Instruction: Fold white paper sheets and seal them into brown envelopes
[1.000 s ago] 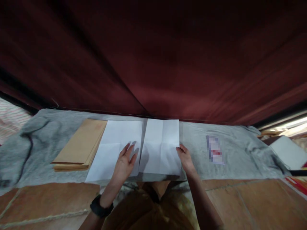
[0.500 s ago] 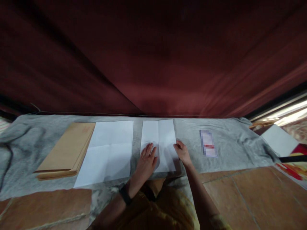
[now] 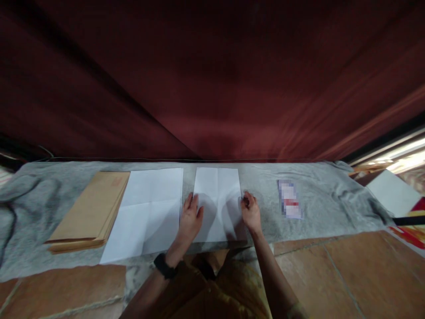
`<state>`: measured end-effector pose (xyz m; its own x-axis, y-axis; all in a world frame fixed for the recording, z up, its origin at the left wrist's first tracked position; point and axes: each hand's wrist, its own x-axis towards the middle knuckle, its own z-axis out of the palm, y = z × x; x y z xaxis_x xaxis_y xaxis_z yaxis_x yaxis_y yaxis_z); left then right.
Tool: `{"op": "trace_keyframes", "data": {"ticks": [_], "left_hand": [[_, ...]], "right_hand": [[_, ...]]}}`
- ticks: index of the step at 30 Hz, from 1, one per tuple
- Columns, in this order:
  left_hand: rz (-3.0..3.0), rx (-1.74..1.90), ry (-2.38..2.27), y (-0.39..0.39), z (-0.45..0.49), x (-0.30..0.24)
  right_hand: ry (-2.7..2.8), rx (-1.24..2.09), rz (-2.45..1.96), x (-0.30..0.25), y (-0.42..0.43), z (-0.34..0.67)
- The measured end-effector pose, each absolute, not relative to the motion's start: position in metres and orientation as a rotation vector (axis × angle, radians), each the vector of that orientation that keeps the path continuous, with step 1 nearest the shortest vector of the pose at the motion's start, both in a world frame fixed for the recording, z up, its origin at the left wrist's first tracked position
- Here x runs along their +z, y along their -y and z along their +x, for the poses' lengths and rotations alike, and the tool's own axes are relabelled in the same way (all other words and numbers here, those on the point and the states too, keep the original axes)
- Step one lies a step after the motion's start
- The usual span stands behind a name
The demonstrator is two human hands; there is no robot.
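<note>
A white sheet of paper [image 3: 217, 212] with a lengthwise crease lies in front of me on a grey cloth. My left hand [image 3: 190, 223], a dark band on its wrist, is at the sheet's left edge with its fingers apart, holding nothing. At the opposite edge is my right hand [image 3: 251, 215], its fingers loosely bent and a small gap between thumb and fingers. I see no paper gripped there. Left of my left hand lie larger white sheets [image 3: 151, 212] with cross creases, partly against a stack of brown envelopes [image 3: 89, 206].
To the right, a blurred-out purplish packet with a red band [image 3: 291, 201] rests on the grey cloth [image 3: 335, 199]. A dark red drape [image 3: 212, 88] rises behind the cloth. Brown floor tiles [image 3: 315, 270] show in front, and a white sheet-like item [image 3: 395, 192] is at far right.
My left hand has slid left from the middle of the creased sheet to its left edge. My right hand has loosened from the right edge.
</note>
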<state>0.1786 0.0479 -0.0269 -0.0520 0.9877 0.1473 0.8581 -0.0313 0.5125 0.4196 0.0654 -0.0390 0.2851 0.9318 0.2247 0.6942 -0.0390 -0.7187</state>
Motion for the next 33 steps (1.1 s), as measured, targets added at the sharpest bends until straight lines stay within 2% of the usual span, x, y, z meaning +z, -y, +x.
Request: {"op": "trace_keyframes", "data": {"ticks": [4,10,28,33], "left_hand": [[2.188,0.713,-1.873,-0.045,0.189,-0.015],[2.453,0.456,-1.682,-0.032,0.222,-0.016],[2.218,0.407,-2.05,-0.034,0.19,-0.02],[2.234,0.445,-2.032,-0.039,0.188,-0.012]], "right_hand": [[1.793,0.348,-1.616,-0.032,-0.059,0.406],[2.219,0.372,-1.451,-0.029,-0.04,0.378],[2.101,0.206,-1.695,-0.043,-0.036,0.425],[2.031,0.149,-1.72,-0.042,-0.037,0.422]]}}
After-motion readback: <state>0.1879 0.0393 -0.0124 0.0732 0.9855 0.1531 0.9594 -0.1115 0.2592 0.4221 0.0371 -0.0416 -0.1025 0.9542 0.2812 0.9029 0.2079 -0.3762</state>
